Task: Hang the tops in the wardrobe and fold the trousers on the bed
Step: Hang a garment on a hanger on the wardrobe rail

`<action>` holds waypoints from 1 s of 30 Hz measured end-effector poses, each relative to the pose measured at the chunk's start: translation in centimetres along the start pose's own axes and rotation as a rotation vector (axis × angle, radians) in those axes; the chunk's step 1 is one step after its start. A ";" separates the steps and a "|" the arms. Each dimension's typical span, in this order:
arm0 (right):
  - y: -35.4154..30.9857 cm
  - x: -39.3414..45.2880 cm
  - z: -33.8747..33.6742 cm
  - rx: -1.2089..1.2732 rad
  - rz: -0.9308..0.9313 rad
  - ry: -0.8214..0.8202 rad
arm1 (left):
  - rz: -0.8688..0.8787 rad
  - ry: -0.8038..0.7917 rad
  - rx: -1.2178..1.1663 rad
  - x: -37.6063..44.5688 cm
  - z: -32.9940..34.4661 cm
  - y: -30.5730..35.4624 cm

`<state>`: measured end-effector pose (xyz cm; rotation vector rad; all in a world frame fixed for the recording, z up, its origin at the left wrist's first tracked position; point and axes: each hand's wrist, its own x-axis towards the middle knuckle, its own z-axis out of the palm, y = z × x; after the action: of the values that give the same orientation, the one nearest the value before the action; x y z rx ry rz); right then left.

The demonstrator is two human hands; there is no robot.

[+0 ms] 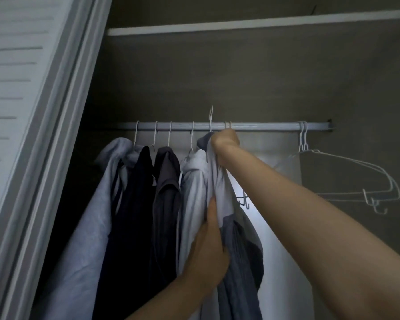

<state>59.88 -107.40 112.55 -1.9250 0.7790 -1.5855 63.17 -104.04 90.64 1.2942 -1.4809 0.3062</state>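
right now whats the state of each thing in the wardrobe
wardrobe door: open
rail: carries hooked hangers
white and grey top: held up, hanger hook above the rail, not yet hooked
hung tops: four, hanging
empty hangers: hanging at far right
right hand: grips top's collar
left hand: grips its fabric

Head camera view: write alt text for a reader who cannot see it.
Two hands lift a grey-and-white top on a hanger toward a wardrobe rail; the right hand grips its neck, the left hand holds the fabric. Four tops hang left, empty hangers right.

No readable text, labels, brands or numbers anywhere in view.
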 end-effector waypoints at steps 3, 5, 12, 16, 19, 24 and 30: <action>2.4 1.2 0.9 0.014 0.035 -0.033 | 0.019 -0.053 0.108 -0.3 1.2 -1.5; 3.8 1.0 1.1 0.002 0.013 -0.083 | -0.009 -0.094 0.172 -0.9 2.0 -2.6; 6.0 -2.0 0.5 -0.149 -0.118 -0.132 | -0.050 -0.071 0.274 -4.0 2.3 -4.4; 7.8 -5.0 0.4 -0.128 -0.272 -0.100 | -0.057 -0.025 0.237 -5.9 1.3 -4.1; 9.5 -7.7 0.3 -0.089 -0.371 -0.042 | -0.042 0.014 0.231 -7.9 0.3 -3.3; 12.2 -13.1 -0.8 -0.045 -0.445 -0.091 | -0.114 -0.051 0.246 -12.2 -0.8 -1.8; 14.0 -22.0 -3.6 -0.048 -0.409 -0.204 | -0.338 -0.150 0.319 -20.5 -4.0 1.0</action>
<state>51.65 -101.52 88.20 -2.3477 0.3545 -1.5662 60.65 -89.57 75.80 1.8300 -1.3413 0.2306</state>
